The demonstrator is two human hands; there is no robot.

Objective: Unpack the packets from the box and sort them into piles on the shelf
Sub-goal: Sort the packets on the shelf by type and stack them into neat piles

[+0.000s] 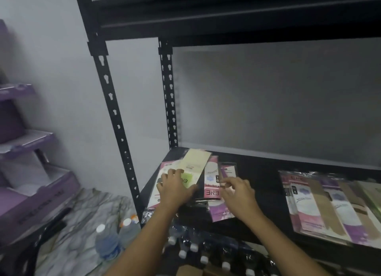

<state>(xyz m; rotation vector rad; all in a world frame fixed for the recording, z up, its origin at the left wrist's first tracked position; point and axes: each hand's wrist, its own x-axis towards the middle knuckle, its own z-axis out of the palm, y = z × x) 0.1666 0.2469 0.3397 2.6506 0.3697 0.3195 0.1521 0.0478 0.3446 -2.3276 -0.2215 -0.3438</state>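
Observation:
A loose heap of flat packets (210, 185) lies at the left end of the black shelf (261, 185). My left hand (175, 188) grips a cream and green packet (194, 164) lying on top of that heap. My right hand (237, 191) hovers over the pink and purple packets, fingers loosely bent, pinching the edge of a clear-wrapped packet (227, 171). A second spread of packets (334, 203), pink, purple and beige, lies fanned out at the right end of the shelf. The box is not clearly in view.
Black steel uprights (117, 119) frame the shelf, with another shelf board (226, 14) overhead. Water bottles (107, 242) stand on the marbled floor at lower left, and dark capped bottles (198, 249) sit under the shelf. Purple cartons (26, 193) stack at far left.

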